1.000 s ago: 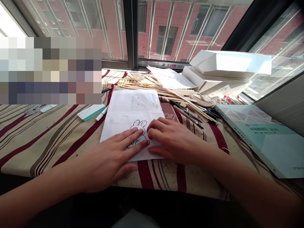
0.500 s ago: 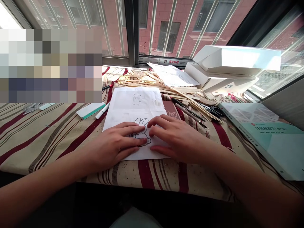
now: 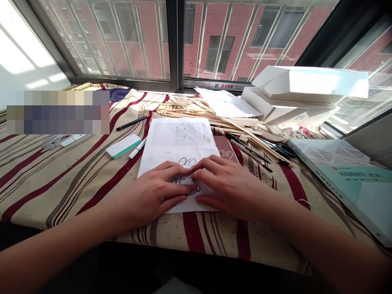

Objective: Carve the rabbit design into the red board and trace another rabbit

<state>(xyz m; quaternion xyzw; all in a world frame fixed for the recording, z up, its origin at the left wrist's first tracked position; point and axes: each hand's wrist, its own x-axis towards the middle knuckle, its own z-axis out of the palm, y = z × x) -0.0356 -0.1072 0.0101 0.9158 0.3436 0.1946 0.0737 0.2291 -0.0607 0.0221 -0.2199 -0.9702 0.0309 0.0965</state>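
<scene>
A white sheet of paper [image 3: 156, 151] lies in front of me, with a small Pikachu-like drawing near its top and a bold-outlined rabbit drawing [image 3: 187, 162] lower down. My left hand [image 3: 154, 192] rests on the lower left of the sheet, fingers stretched over the rabbit and hiding part of it. From the other side, my right hand [image 3: 225, 183] touches the paper with its fingers apart and slightly bent, fingertips close to those of the left. Neither hand holds anything. Under the sheet's right edge, a brown board [image 3: 225, 149] with pale curly marks sticks out.
Left of the paper lie a white-and-green box [image 3: 124, 145], a white pen [image 3: 137, 149] and a black-red pencil [image 3: 132, 122]. Tools [image 3: 249, 149], wooden strips [image 3: 190, 109] and scissors [image 3: 286, 150] lie behind and right. A book [image 3: 352, 179] and white box [image 3: 300, 110] stand further right.
The view has shifted a little, so everything sits slightly lower and further right. Both hands stay on the paper, their fingertips now a touch closer together.
</scene>
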